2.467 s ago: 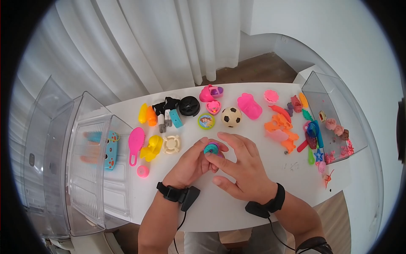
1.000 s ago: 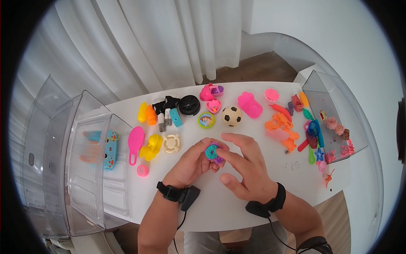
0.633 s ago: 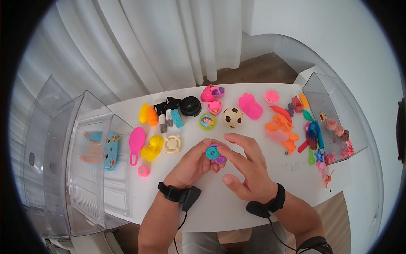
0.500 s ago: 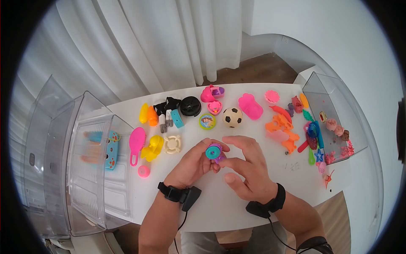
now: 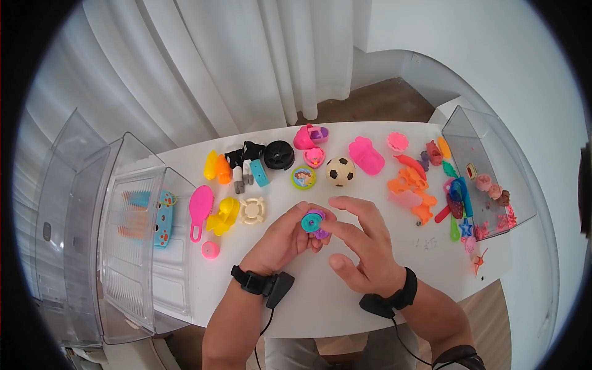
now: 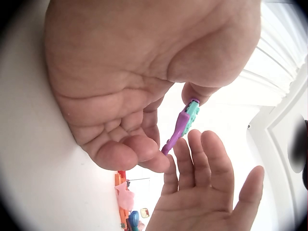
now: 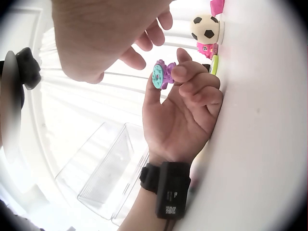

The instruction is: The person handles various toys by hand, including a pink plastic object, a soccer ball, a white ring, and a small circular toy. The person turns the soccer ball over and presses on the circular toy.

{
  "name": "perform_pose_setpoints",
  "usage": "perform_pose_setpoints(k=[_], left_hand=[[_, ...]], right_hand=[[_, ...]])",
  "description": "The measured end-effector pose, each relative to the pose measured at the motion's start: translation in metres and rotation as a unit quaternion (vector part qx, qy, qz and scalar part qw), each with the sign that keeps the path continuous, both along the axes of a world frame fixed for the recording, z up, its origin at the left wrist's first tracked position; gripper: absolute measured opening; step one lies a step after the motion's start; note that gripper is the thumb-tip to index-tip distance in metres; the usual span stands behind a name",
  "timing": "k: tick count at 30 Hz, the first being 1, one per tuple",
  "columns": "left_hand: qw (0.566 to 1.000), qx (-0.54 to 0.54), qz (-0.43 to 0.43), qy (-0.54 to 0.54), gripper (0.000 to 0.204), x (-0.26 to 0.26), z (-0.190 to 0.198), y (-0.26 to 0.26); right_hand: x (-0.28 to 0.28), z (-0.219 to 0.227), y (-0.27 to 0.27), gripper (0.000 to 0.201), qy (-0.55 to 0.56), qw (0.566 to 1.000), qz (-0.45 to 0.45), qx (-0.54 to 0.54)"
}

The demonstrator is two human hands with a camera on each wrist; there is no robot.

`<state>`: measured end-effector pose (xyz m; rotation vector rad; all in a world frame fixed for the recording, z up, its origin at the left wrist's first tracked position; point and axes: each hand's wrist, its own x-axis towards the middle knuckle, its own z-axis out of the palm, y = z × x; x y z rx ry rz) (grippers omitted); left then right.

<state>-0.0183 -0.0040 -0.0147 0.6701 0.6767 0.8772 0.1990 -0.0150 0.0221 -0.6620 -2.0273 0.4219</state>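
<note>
In the head view my left hand (image 5: 285, 239) holds a small purple toy with a round turquoise disc (image 5: 311, 223) on its face. Its thumb and fingers pinch the toy at the edges, as the right wrist view shows, with the disc (image 7: 157, 77) facing outward. My right hand (image 5: 369, 256) hovers just right of it, palm down, fingers extended and spread, the index fingertip right at the toy's edge. From the left wrist the toy (image 6: 180, 126) appears edge-on, purple back and turquoise front, with the right hand's fingers (image 6: 214, 154) beside it.
Beyond the hands lie a soccer ball (image 5: 340, 171), a green round picture disc (image 5: 303, 177) and a black wheel (image 5: 279, 155). A pink brush (image 5: 200, 206) and yellow duck (image 5: 225, 213) sit left. Orange toys (image 5: 412, 188) lie right. Clear bins flank the table (image 5: 296, 308).
My right index finger has moved off the disc's face to its right edge. The disc's face has turned and shows more fully; my left hand keeps its grip in nearly the same place.
</note>
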Motion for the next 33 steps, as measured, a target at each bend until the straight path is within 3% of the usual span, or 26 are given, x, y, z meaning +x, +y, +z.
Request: perform_pose_setpoints(k=[6, 12, 15, 21, 23, 27, 33], left_hand=[[1.0, 0.015, -0.01, 0.004, 0.057, 0.001, 0.001, 0.001], [1.0, 0.015, -0.02, -0.01, 0.056, 0.0, 0.0, 0.001], [1.0, 0.015, -0.011, -0.001, 0.055, 0.001, 0.001, 0.001], [1.0, 0.016, -0.024, -0.009, 0.054, -0.002, 0.0, 0.001], [1.0, 0.018, -0.025, -0.003, 0.054, 0.001, 0.004, 0.0], [1.0, 0.006, 0.017, 0.023, 0.054, 0.007, 0.012, -0.002], [0.999, 0.021, -0.028, -0.015, 0.054, -0.002, -0.003, 0.002]], right_hand=[[0.004, -0.007, 0.006, 0.032, -0.022, 0.999, 0.007, 0.035], [-0.001, -0.001, 0.002, 0.024, -0.009, 0.999, -0.031, -0.005], [0.003, -0.009, 0.007, 0.023, -0.013, 0.999, 0.005, 0.03], [-0.004, -0.001, 0.001, 0.02, 0.021, 0.999, -0.032, -0.02], [0.001, -0.008, 0.006, 0.021, 0.006, 1.0, -0.003, 0.02], [0.003, -0.008, 0.006, 0.022, 0.017, 1.0, 0.006, 0.017], [-0.002, -0.015, 0.003, 0.025, 0.088, 0.987, -0.009, -0.131]])
